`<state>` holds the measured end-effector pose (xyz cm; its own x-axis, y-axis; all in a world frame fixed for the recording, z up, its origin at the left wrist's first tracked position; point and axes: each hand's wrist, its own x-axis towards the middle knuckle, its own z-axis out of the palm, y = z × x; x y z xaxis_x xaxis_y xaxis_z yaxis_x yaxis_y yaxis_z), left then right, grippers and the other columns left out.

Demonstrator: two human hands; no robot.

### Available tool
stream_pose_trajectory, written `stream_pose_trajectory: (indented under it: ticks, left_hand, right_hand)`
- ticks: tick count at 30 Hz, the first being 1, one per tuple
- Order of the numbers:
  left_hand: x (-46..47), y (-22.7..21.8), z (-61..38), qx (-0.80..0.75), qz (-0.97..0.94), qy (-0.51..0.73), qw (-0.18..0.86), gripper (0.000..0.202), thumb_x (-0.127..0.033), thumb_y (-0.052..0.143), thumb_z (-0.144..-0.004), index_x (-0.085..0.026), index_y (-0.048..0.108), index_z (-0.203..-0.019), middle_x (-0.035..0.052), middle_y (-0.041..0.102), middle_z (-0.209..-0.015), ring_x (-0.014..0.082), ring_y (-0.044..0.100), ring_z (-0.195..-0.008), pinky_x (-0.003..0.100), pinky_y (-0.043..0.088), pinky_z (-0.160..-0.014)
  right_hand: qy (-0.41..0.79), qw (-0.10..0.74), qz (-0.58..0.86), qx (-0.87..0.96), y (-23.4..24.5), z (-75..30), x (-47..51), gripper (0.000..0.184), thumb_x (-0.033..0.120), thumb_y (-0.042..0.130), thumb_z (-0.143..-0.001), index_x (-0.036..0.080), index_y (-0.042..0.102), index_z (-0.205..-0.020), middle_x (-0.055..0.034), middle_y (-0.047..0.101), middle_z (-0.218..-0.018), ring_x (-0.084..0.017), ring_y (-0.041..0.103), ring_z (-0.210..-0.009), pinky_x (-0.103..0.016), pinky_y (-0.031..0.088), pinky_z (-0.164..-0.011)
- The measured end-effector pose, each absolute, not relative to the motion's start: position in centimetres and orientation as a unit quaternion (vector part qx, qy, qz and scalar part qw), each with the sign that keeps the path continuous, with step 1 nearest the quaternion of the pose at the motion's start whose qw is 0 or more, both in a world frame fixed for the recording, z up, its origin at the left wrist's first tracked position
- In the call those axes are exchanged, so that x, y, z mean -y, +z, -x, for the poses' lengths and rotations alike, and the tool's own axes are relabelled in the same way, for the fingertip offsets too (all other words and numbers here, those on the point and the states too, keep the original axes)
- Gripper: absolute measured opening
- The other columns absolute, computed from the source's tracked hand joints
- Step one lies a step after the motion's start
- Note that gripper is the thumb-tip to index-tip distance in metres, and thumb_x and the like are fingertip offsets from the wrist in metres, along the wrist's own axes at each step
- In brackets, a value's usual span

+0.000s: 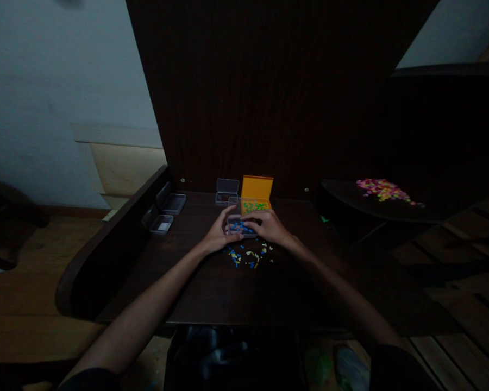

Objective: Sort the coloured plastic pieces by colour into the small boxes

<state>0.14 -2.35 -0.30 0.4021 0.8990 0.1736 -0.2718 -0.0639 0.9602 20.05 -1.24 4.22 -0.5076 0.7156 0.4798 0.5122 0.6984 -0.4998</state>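
The room is dim, with a pale wall [65, 70] on the left, a wooden floor [24, 293] below it, and a tall dark wooden panel [277, 98] rising behind a dark brown table [212, 298]. On a shelf [342, 198] to the right lies a heap of pink and yellow bits [385, 191]. Near the middle of the table, a small clear box [250, 235] with blue pieces [237, 227] inside sits between the two hands. The left hand [220, 232] is curved around its left end, thumb along the near side and fingers apart from it, holding the box. The right hand [269, 224] has its fingers bent together, the tips over the box at the blue pieces; whether they pinch one cannot be told. Loose blue, yellow and pale pieces [252, 258] are scattered just in front. Behind the hands stands an open orange box [256, 187] with green pieces [255, 207], beside another open clear case [227, 187]; two more clear cases [174, 203] lie open at the left.
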Motion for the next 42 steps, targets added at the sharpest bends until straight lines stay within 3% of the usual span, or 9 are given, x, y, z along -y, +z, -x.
stream_pose_trajectory:
  ticks: [9,26,34,38,42]
  left_hand:
    - [2.1,-0.5,-0.2,-0.276,-0.564,0.471,0.62,0.095,-0.017,0.085,-0.059,-0.03,0.037,-0.14,0.0103,0.051,-0.129,0.0157,0.065,-0.092,0.039,0.053,-0.089]
    - [2.1,-0.3,-0.1,-0.281,-0.58,0.464,0.608,0.097,-0.02,0.086,-0.059,-0.03,0.035,-0.141,0.0113,0.051,-0.132,0.0198,0.064,-0.099,0.04,0.052,-0.09]
    - [1.8,-0.5,0.1,-0.286,-0.563,0.477,0.611,0.097,-0.019,0.086,-0.059,-0.03,0.036,-0.141,0.0134,0.047,-0.135,0.017,0.064,-0.093,0.041,0.052,-0.089]
    - [1.5,-0.6,0.5,-0.304,-0.559,0.483,0.601,0.098,-0.02,0.087,-0.057,-0.03,0.036,-0.14,0.0142,0.046,-0.136,0.0156,0.063,-0.09,0.042,0.053,-0.088]
    - [1.1,-0.5,1.0,-0.322,-0.554,0.493,0.588,0.098,-0.02,0.087,-0.056,-0.029,0.036,-0.14,0.0136,0.048,-0.134,0.0164,0.063,-0.091,0.043,0.052,-0.09]
  right_hand:
    - [0.175,0.333,0.365,0.852,3.9,-19.9,1.1,0.019,0.017,0.066,-0.083,0.021,0.075,-0.098,-0.0052,0.076,-0.097,-0.018,0.071,-0.086,-0.033,0.055,-0.08]
    - [0.213,0.264,0.364,0.868,4.4,-20.1,0.7,0.029,0.009,0.073,-0.071,0.019,0.076,-0.098,-0.0034,0.074,-0.08,-0.014,0.062,-0.069,-0.026,0.049,-0.066]
    - [0.189,0.311,0.366,0.856,5.4,-21.4,0.9,0.013,0.022,0.065,-0.08,0.016,0.075,-0.085,-0.0026,0.071,-0.074,-0.011,0.055,-0.06,-0.024,0.043,-0.059]
    - [0.2,0.259,0.345,0.88,5.5,-23.2,1.0,0.015,0.026,0.065,-0.08,0.015,0.073,-0.078,-0.0005,0.064,-0.063,-0.01,0.049,-0.053,-0.023,0.038,-0.053]
    - [0.186,0.144,0.343,0.909,4.9,-24.6,1.4,0.019,0.027,0.069,-0.078,0.017,0.075,-0.093,-0.0036,0.068,-0.08,-0.012,0.055,-0.063,-0.026,0.043,-0.062]
